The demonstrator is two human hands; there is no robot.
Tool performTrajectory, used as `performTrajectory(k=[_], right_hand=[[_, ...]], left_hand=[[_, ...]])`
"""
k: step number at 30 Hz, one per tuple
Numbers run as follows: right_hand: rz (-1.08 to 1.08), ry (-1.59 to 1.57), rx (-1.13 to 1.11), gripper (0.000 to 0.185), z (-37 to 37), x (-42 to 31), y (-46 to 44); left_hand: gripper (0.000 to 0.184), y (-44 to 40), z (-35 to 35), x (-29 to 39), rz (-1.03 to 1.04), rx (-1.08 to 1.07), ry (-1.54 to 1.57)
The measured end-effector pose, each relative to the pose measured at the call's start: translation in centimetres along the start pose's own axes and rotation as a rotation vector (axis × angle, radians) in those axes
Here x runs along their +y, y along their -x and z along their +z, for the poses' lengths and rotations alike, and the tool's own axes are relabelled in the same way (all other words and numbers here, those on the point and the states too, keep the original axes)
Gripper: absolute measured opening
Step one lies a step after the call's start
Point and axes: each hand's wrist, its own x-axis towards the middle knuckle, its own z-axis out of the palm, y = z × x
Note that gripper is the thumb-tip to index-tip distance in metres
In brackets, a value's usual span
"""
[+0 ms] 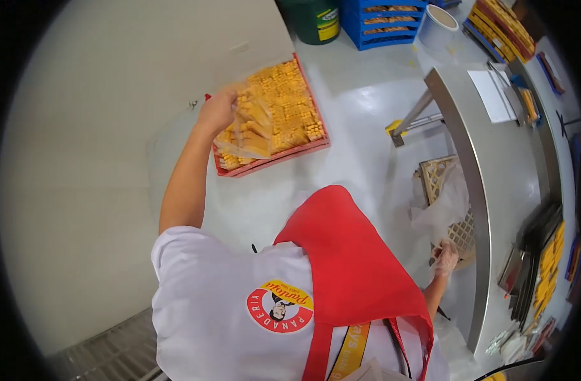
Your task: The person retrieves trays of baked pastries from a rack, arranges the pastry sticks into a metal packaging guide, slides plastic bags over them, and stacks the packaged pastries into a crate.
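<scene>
My left hand (217, 113) is closed on the edge of a clear plastic bag (255, 130). The bag hangs over the near left part of a red crate (274, 155). Rows of yellow breadsticks (287, 95) fill this crate; whether those seen through the plastic are inside the bag or beneath it I cannot tell. Down at the right, my right hand (446, 257), in a clear plastic glove, has its fingers curled at a brown lattice crate (463, 233). Crumpled clear plastic (446, 203) drapes over that crate. What the fingers grip is too small to make out.
A steel table (493, 165) stands on the right, with papers (491, 95) and dark trays (534, 254) on it. At the back are a green bucket (309, 22), blue crates (382, 25) and a white tub (438, 28). A pale wall (93, 159) rises on the left.
</scene>
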Motion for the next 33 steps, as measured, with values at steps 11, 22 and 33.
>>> performTrajectory(k=[11,22,33], right_hand=[[0.151,0.165,-0.211,0.017,12.4,10.9,3.5],[0.536,0.347,-0.235,0.007,27.6,3.1,2.8],[0.177,0.525,-0.447,0.023,44.6,-11.1,2.8]], left_hand=[[0.014,7.1,4.9,-26.5,-0.331,-0.055,0.030],[0.018,0.6,12.1,-41.4,-0.521,-0.156,0.059],[0.015,-13.9,24.7,-53.0,-0.487,0.034,-0.015]])
